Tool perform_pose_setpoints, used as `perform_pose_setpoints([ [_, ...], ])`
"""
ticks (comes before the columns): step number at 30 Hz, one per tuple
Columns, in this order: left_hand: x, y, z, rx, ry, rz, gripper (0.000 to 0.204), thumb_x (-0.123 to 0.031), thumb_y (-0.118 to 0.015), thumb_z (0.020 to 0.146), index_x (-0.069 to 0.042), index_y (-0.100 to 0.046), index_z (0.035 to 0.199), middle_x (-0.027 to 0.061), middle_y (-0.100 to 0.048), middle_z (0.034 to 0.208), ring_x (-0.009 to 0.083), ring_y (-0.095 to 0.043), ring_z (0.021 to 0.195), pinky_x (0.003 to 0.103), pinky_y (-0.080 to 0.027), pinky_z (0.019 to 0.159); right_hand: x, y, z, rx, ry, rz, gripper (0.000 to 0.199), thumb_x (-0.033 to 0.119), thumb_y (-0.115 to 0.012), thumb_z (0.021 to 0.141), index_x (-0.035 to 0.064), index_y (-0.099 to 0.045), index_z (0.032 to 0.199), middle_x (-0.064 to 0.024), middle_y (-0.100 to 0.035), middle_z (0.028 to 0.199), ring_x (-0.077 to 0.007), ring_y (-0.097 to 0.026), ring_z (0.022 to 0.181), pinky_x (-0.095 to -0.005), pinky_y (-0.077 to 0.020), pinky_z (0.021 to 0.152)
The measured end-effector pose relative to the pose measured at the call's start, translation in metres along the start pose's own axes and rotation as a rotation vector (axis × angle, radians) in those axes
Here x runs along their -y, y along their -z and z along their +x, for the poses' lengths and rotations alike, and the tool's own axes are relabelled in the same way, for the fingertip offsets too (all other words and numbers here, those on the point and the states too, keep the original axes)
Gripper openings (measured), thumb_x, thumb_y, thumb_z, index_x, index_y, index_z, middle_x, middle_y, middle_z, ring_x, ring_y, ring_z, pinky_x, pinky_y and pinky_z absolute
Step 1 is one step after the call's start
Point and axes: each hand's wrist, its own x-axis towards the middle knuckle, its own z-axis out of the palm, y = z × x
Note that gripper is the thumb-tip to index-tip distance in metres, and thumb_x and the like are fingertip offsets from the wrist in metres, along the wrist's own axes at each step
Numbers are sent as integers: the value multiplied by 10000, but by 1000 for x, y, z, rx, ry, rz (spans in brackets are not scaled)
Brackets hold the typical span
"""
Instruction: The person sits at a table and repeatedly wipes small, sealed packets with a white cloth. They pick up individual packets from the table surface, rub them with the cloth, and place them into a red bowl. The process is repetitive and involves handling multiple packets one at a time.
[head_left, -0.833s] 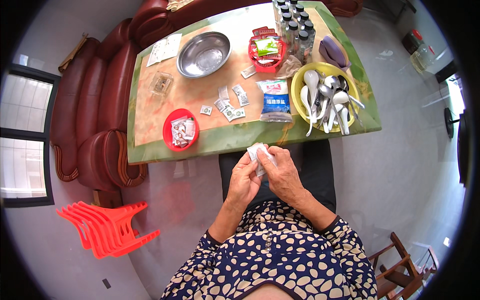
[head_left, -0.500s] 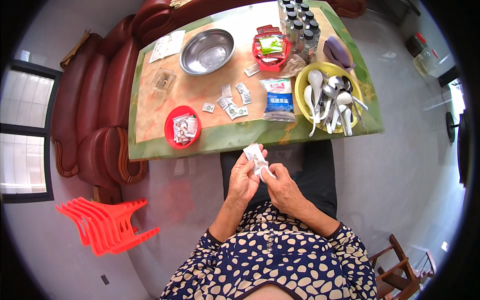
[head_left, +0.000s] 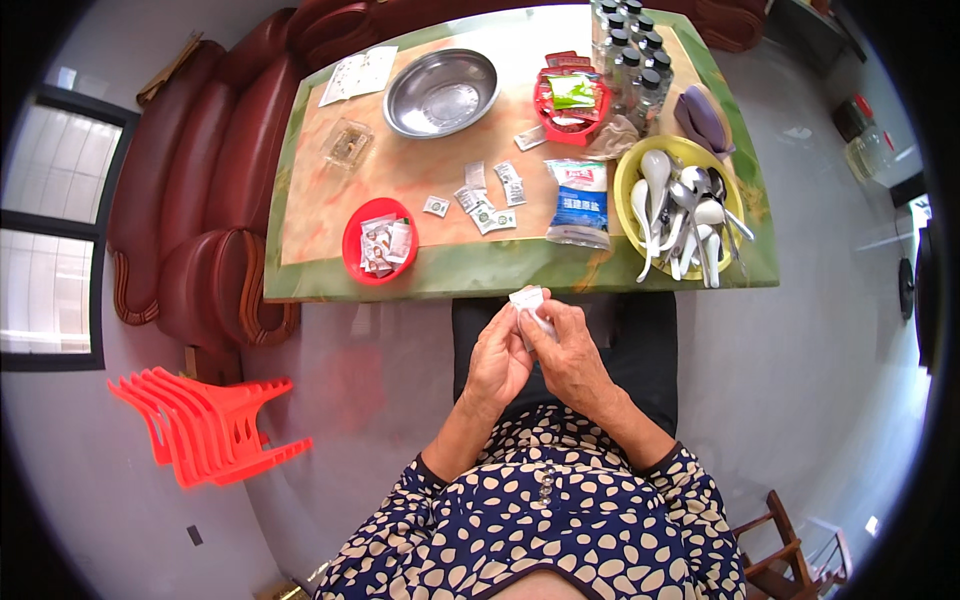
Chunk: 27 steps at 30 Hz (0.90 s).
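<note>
At the near edge of the green table, the left hand and right hand pinch one small white sachet over the lap. Better to tear slowly, holding it upright.

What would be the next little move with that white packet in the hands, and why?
Probably tearing it open: both hands, left hand and right hand, pinch the small white sachet at its top, over the lap, short of the table.
</note>
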Motion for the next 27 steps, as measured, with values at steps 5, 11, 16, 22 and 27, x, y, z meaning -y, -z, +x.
perform_pose_setpoints([
  [5, 1, 15, 4, -91, -17, 51, 377, -35, -501, 941, 19, -440, 1309, 175, -528, 1294, 280, -526, 1194, 386, -468, 980, 6, -5, -14, 154, 19, 68, 482, -83, -580, 719, -2, -567, 1195, -188, -478, 1124, -337, -510, 946, -389, -469, 815],
  [11, -29, 96, 35, -297, -257, 179, 254, 10, -528, 892, 11, -550, 1145, 107, -633, 1000, 217, -645, 877, 406, -560, 785, 4, -11, -30, 465, -58, 211, 286, -67, -578, 730, 12, -595, 1005, -160, -506, 997, -325, -527, 907, -382, -478, 771],
  [16, -102, 156, 79, -639, -637, 535, 275, 3, -580, 867, 30, -543, 1137, 94, -647, 967, 161, -633, 824, 275, -530, 738, 5, -9, -21, 555, -80, 173, 253, -51, -585, 759, 10, -607, 1003, -169, -518, 1015, -326, -531, 928, -380, -479, 788],
  [22, -156, 187, 115, -812, -820, 888, 234, 23, -569, 836, 42, -554, 1069, 125, -641, 934, 171, -626, 832, 288, -515, 720, 1, -15, -20, 592, -103, 160, 253, -48, -585, 793, 27, -615, 1033, -169, -521, 1022, -318, -536, 936, -370, -482, 786],
  [27, -162, 188, 141, -913, -893, 1207, 202, 31, -594, 794, -1, -617, 992, 127, -662, 849, 221, -642, 795, 348, -511, 749, -3, -16, -17, 609, -129, 144, 275, -45, -588, 801, 44, -615, 1059, -160, -522, 1017, -314, -537, 934, -363, -485, 777],
])
